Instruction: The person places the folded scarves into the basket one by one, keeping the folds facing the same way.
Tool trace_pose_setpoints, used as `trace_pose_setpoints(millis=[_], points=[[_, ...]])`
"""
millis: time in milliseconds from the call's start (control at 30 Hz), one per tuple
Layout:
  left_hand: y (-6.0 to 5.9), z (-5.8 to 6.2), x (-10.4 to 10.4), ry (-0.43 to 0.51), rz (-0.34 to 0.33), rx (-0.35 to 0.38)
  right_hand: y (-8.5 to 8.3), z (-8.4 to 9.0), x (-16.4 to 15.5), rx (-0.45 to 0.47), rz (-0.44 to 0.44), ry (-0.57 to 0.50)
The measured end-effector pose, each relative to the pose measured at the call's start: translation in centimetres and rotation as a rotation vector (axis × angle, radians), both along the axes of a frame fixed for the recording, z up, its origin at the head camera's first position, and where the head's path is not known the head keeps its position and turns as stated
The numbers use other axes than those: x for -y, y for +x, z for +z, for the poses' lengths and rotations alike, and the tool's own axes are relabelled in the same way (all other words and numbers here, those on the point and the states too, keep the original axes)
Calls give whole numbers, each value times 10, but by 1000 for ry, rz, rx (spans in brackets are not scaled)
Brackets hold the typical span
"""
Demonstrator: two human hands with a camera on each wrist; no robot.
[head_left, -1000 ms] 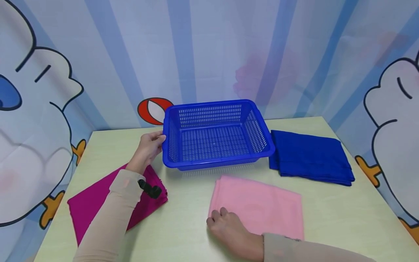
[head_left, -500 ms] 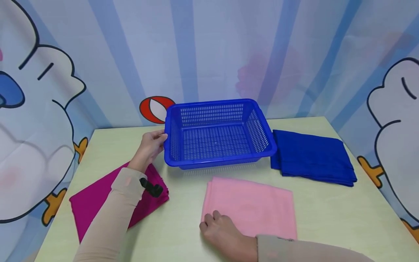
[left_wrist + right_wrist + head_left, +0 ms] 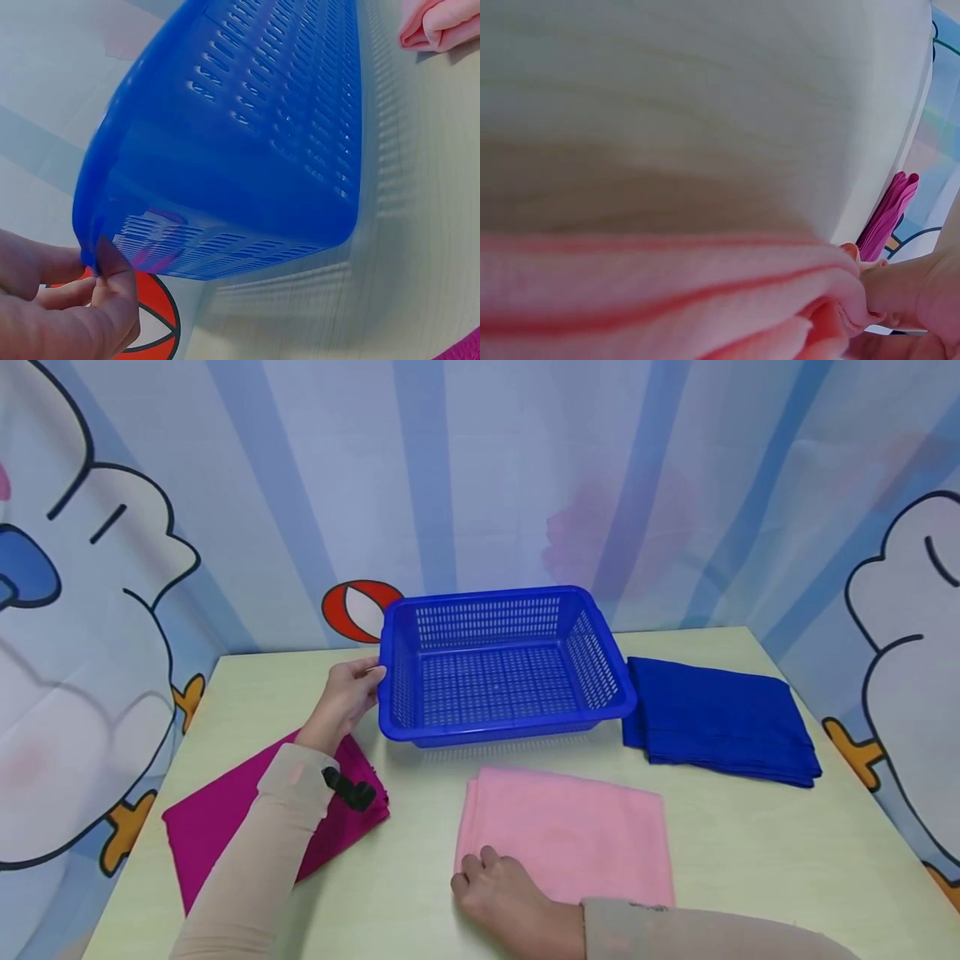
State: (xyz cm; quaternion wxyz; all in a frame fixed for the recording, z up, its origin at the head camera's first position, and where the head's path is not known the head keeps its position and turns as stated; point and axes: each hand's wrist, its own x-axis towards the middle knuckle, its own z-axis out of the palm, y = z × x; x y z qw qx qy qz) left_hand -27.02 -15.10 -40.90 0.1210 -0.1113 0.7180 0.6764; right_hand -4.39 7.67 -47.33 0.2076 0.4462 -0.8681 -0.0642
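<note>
A blue plastic basket point(image 3: 504, 665) stands empty at the back middle of the table. My left hand point(image 3: 347, 693) grips its left rim, the fingers point(image 3: 105, 281) curled round the basket edge point(image 3: 225, 142). A folded pink cloth point(image 3: 564, 833) lies in front of the basket. My right hand point(image 3: 495, 893) pinches its near left corner, and the right wrist view shows the fingertips point(image 3: 889, 289) closed on the pink folds point(image 3: 667, 300).
A folded magenta cloth point(image 3: 217, 827) lies under my left forearm at the table's left. A folded dark blue cloth point(image 3: 720, 718) lies right of the basket. A cartoon-printed curtain hangs close behind the table point(image 3: 787, 860).
The pink cloth and my right hand have slid a little to the left. The left hand stays on the basket rim.
</note>
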Motion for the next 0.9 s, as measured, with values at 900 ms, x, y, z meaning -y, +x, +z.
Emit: trace_pose_setpoints(millis=[900], points=[[0,-1,1,9,-6,-11,3,0,14,15,90,14]])
